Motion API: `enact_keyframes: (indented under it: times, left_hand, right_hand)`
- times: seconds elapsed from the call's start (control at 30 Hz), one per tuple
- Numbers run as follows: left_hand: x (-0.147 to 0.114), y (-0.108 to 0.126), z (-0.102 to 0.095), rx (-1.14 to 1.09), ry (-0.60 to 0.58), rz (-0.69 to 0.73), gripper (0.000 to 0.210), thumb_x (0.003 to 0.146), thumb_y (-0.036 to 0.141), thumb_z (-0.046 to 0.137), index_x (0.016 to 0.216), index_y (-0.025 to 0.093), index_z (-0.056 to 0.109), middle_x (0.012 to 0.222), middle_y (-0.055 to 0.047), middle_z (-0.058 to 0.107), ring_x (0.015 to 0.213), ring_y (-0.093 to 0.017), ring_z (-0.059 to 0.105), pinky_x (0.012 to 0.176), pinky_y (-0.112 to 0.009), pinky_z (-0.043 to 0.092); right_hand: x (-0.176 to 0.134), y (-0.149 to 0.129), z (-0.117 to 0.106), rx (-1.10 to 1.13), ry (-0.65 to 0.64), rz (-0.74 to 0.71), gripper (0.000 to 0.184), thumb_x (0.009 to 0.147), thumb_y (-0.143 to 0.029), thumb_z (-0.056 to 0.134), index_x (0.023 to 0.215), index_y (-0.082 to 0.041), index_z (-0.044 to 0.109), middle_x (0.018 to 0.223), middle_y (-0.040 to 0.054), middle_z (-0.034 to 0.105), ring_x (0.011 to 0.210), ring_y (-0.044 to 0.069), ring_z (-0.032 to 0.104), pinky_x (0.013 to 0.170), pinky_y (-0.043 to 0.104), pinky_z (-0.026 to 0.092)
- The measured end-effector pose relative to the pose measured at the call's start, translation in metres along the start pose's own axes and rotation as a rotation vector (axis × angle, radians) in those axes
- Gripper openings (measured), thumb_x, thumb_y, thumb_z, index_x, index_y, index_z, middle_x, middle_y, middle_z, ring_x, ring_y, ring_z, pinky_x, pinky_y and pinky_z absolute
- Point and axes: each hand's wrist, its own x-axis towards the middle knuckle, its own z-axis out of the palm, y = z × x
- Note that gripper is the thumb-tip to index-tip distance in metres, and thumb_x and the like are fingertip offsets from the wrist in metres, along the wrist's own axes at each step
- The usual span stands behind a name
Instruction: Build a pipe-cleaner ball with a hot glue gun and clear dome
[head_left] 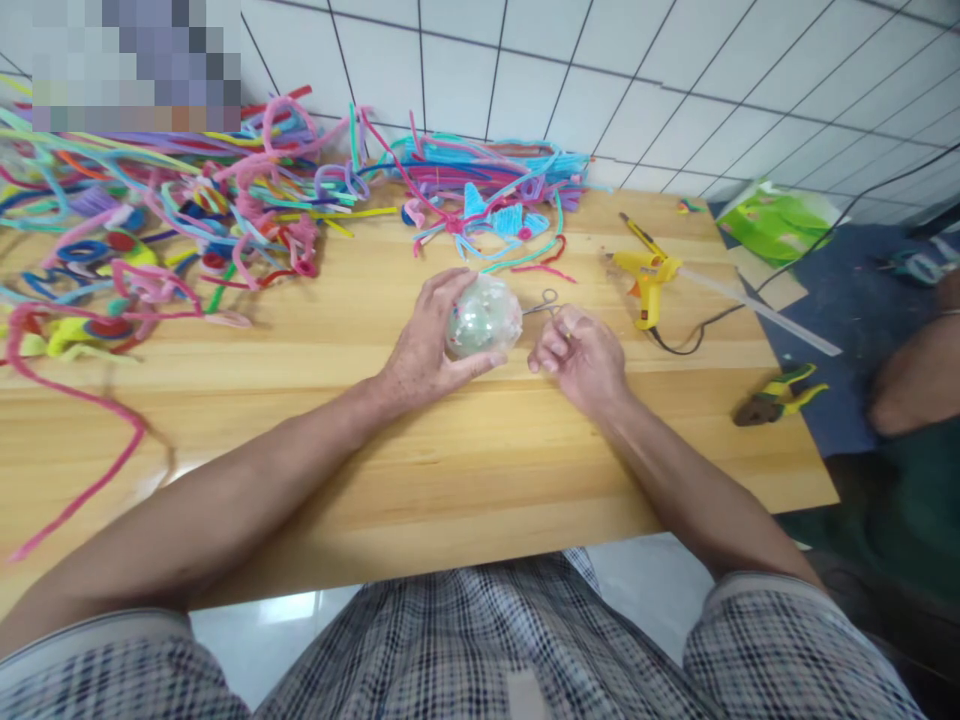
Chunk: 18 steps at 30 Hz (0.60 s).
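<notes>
My left hand is wrapped around a clear, rounded plastic container with small coloured specks on or in it. To the right of it is my right hand, its fingers curled in; whatever they hold, if anything, is hidden. Just behind the right fingers, the metal loop handles of a pair of scissors show, and their other end is hidden beside the container. Beyond the container lies a blue figure made of pipe cleaners with pink parts.
Tangled pipe cleaners cover the left and back of the wooden table. At right lie a yellow glue gun with its cord, a utility knife and yellow-green pliers. Another person's arm is at the right edge.
</notes>
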Motion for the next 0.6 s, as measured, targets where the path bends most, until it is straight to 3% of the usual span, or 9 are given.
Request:
enact_keyframes:
  times: [0.13, 0.27, 0.6]
  left_hand:
    - [-0.0008, -0.0019, 0.0003, 0.008, -0.013, -0.016, 0.096, 0.095, 0.076, 0.075, 0.167, 0.025, 0.036, 0.162, -0.021, 0.055, 0.155, -0.039, 0.054, 0.13, -0.062, 0.046]
    - [-0.0007, -0.0023, 0.0004, 0.0, -0.008, 0.015, 0.093, 0.098, 0.074, 0.072, 0.168, 0.025, 0.035, 0.162, -0.021, 0.055, 0.155, -0.039, 0.054, 0.129, -0.061, 0.048]
    - [0.0001, -0.0012, -0.0005, 0.016, -0.012, 0.016, 0.091, 0.1, 0.074, 0.07, 0.167, 0.024, 0.035, 0.16, -0.021, 0.056, 0.154, -0.039, 0.055, 0.128, -0.061, 0.049]
  right_hand:
    - [0.0009, -0.0003, 0.0012, 0.011, -0.013, -0.039, 0.045, 0.08, -0.046, 0.091, 0.078, -0.025, 0.051, 0.075, -0.0059, 0.054, 0.064, 0.011, 0.055, 0.064, 0.029, 0.058]
    - [0.0033, 0.0013, 0.0011, 0.029, 0.016, -0.074, 0.042, 0.077, -0.041, 0.096, 0.078, -0.024, 0.058, 0.08, -0.0047, 0.059, 0.067, 0.01, 0.058, 0.064, 0.027, 0.056]
    - [0.0018, -0.0053, -0.0016, 0.075, -0.014, 0.007, 0.041, 0.079, -0.039, 0.093, 0.077, -0.024, 0.054, 0.074, -0.0065, 0.052, 0.062, 0.009, 0.052, 0.063, 0.026, 0.054]
